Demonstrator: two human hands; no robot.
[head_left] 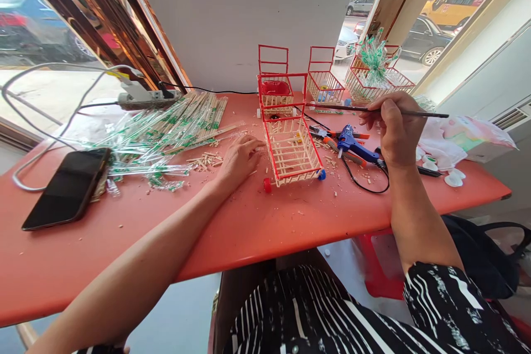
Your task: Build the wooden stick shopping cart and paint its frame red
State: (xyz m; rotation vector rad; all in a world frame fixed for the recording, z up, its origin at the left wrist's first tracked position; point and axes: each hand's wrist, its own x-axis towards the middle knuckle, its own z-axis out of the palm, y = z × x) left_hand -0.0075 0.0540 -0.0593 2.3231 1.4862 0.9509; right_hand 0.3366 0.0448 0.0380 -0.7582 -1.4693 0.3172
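Note:
A miniature shopping cart (290, 159) made of pale wooden sticks stands on the table before me, its rim and tall handle frame painted red. It has bottle-cap wheels, one red (267, 184) and one blue (321, 175). My left hand (243, 159) rests on the table at the cart's left, fingers stretched out with the tips at its side; whether they press on it is hard to see. Pinched in my right hand (394, 121) is a thin, dark-handled paintbrush (423, 114). The brush points left, its tip at the right post of the red handle frame.
Behind stand more stick carts (326, 82). A blue glue gun (352, 142), pliers (321, 134) and white caps (454, 177) lie right. Left are wrapped chopsticks (199, 113), plastic wrappers (136, 138), a phone (68, 188) and a power strip (149, 98). Wood scraps (207, 160) litter the red table (249, 232).

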